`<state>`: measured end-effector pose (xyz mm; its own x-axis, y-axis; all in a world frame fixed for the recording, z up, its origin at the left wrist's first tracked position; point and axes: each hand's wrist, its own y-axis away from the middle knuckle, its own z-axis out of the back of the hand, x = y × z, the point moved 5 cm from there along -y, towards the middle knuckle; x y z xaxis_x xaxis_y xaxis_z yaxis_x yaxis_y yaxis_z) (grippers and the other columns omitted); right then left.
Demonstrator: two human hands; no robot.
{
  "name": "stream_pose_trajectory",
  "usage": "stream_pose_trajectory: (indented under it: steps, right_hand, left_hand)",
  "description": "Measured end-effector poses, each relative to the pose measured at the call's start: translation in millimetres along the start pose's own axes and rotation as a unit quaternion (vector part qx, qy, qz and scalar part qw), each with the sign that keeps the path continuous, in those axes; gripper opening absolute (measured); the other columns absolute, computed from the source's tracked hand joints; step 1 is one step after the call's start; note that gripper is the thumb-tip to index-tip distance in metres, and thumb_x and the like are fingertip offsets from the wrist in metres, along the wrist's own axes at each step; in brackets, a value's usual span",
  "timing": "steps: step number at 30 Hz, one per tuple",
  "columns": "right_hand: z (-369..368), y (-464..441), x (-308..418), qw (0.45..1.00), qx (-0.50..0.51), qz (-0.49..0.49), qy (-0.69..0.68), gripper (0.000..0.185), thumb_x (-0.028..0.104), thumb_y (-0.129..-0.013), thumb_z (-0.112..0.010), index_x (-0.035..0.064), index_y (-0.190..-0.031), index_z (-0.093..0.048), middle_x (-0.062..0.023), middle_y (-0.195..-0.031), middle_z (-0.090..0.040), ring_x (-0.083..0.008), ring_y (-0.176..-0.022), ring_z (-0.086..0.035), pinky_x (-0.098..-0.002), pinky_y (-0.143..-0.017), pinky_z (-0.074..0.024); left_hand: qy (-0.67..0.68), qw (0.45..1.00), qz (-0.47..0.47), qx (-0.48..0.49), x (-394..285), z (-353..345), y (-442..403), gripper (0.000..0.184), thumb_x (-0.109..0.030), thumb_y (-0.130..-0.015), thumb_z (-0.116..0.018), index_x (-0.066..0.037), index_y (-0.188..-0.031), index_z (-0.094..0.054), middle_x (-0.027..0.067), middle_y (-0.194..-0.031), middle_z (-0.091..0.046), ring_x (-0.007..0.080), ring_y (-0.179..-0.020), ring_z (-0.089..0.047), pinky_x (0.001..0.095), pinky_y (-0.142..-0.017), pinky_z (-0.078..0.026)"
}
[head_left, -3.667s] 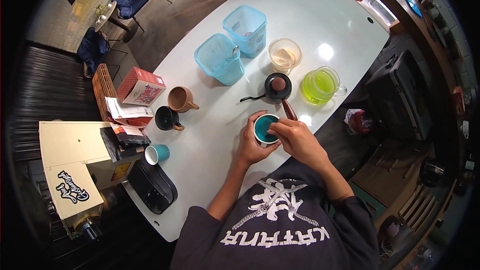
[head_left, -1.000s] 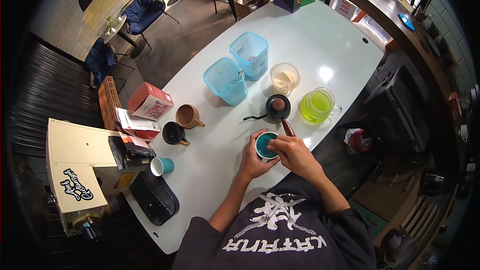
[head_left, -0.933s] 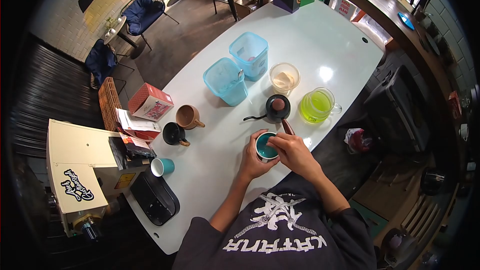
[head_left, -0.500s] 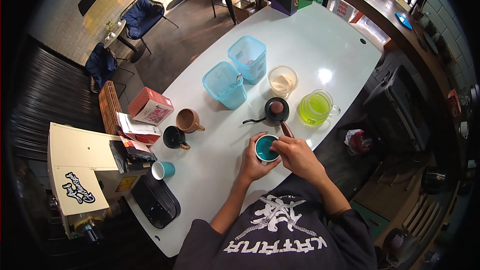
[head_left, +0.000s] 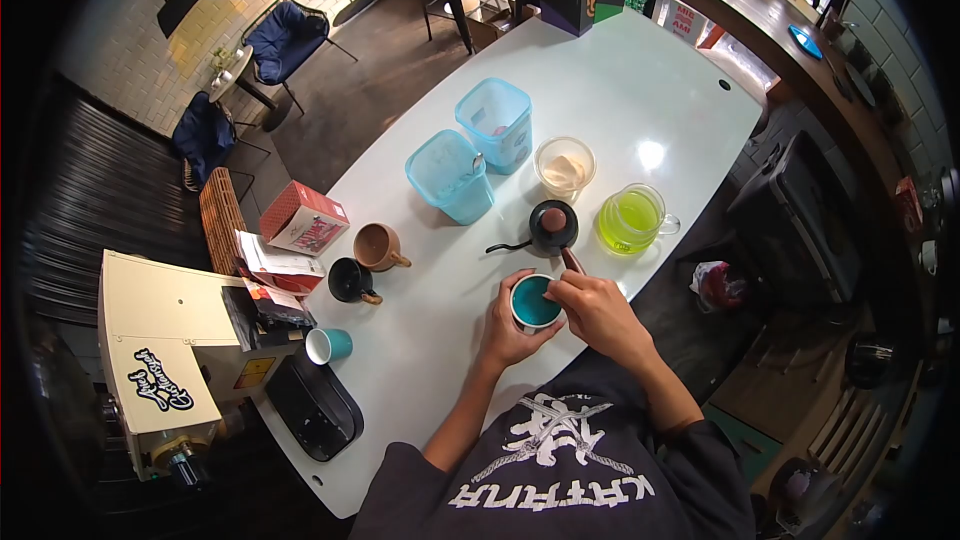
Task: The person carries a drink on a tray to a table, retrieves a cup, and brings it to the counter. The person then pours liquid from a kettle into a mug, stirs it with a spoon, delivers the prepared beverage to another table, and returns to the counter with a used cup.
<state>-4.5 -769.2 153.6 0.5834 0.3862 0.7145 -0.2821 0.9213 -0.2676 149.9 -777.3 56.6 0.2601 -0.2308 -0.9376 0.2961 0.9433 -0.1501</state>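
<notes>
My left hand [head_left: 508, 332] is wrapped round a white-rimmed cup [head_left: 535, 302] with a teal inside. My right hand [head_left: 595, 312] is pinched at the cup's right rim; what its fingers hold is too small to make out. Just beyond the cup stands a black kettle [head_left: 553, 227] with a thin spout and a brown handle. To its right is a glass jug [head_left: 632, 220] of bright green liquid. Behind the kettle sits a clear bowl [head_left: 565, 168] with something pale in it. Two light-blue tubs [head_left: 450, 177] stand farther left, one with a spoon in it.
Left on the white table [head_left: 420, 340] are a brown mug [head_left: 376, 246], a black mug [head_left: 350, 281], a teal cup [head_left: 329, 346], a red-white box [head_left: 306, 218] and a black tray [head_left: 315, 408]. A cream machine [head_left: 165, 330] stands at the left edge. Dark boxes [head_left: 570, 0] stand at the far end.
The camera view has tilted, so the table's things appear lower than 3.7 seconds ago. Both hands stay at the cup, with the right fingers shifting slightly at its rim.
</notes>
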Motion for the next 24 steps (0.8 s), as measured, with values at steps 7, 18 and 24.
stream_pose_trajectory:
  steps: [7,18,24]
  right_hand:
    - [-20,-4,-3,0.995,0.035,0.036,-0.083,0.014,0.001,-0.085,-0.065,-0.0009,-0.098,-0.064,-0.0155,-0.079,-0.059,-0.0378,-0.071,-0.06,-0.0445,-0.065,-0.048]
    - [-4,-5,-3,0.999,-0.038,0.006,-0.006,0.008,0.002,-0.086,-0.065,-0.0017,-0.093,-0.062,-0.015,-0.08,-0.058,-0.0376,-0.071,-0.06,-0.044,-0.063,-0.048]
    - [-13,0,6,0.996,0.054,0.035,-0.059,0.01,0.002,-0.085,-0.065,-0.0012,-0.095,-0.064,-0.0151,-0.08,-0.058,-0.0372,-0.07,-0.06,-0.0445,-0.064,-0.048]
  left_hand:
    - [0.016,1.0,0.006,0.004,1,0,0,0.088,-0.019,-0.062,-0.091,-0.003,-0.134,-0.043,0.017,-0.121,-0.061,0.0302,-0.11,-0.064,0.039,-0.093,-0.051]
    - [-0.007,1.0,-0.001,0.0,0,1,0,0.088,-0.022,-0.062,-0.092,-0.003,-0.133,-0.043,0.0181,-0.122,-0.06,0.0314,-0.11,-0.064,0.0396,-0.092,-0.052]
    - [0.016,1.0,0.001,0.001,3,0,0,0.089,-0.018,-0.06,-0.091,-0.004,-0.134,-0.043,0.017,-0.121,-0.061,0.0316,-0.109,-0.064,0.0395,-0.093,-0.052]
